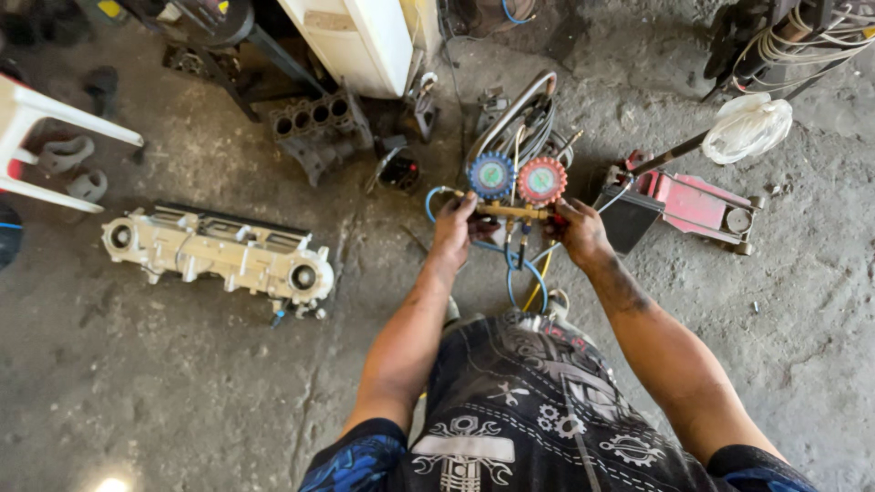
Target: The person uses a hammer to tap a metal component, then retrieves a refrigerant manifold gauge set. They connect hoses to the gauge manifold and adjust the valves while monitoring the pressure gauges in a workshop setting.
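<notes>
I hold a manifold gauge set out in front of me over the concrete floor. Its blue gauge (491, 176) sits on the left and its red gauge (541, 180) on the right, above a brass bar (515, 211). My left hand (453, 230) grips the bar's left end. My right hand (578, 232) grips the right end. Blue hoses (526, 273) and a yellow hose (540, 276) hang below the bar toward my legs.
A pale plastic vent housing (219, 252) lies on the floor at left. A red floor jack (693, 205) stands at right, a white plastic bag (749, 126) on its handle. An engine block (314, 128), coiled hoses (529, 118) and a white chair (36, 137) lie beyond.
</notes>
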